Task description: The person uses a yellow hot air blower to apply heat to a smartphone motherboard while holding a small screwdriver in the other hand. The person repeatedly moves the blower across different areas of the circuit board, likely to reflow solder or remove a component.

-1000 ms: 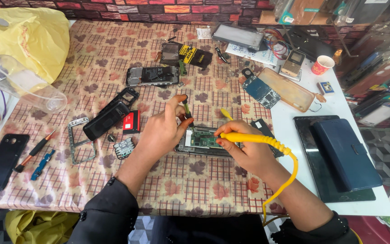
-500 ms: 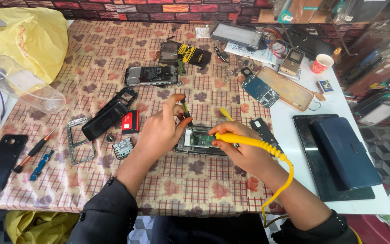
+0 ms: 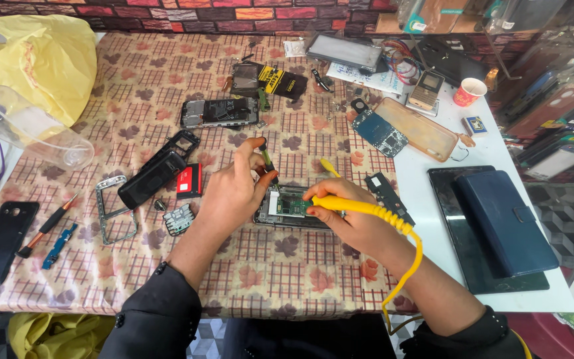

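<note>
An opened phone with its green circuit board (image 3: 292,205) bare lies on the patterned tablecloth (image 3: 141,100) in front of me. My left hand (image 3: 234,193) holds a thin green-handled tool (image 3: 268,163) with its tip down at the board's top edge. My right hand (image 3: 350,219) grips a yellow soldering pen (image 3: 340,205) with a coiled yellow cord (image 3: 412,249), its tip pointing left onto the board. Both hands rest close around the phone.
Phone parts lie all around: a black frame (image 3: 157,171), a red battery (image 3: 189,181), a metal bezel (image 3: 111,209), a blue board (image 3: 377,129), another opened phone (image 3: 219,113). A black phone (image 3: 1,240) and screwdriver (image 3: 44,226) sit left, a dark tablet case (image 3: 499,223) right, a yellow bag (image 3: 41,56) back left.
My right hand with the yellow pen has shifted slightly left, closer onto the board. My left hand keeps its tool at the board's top edge.
</note>
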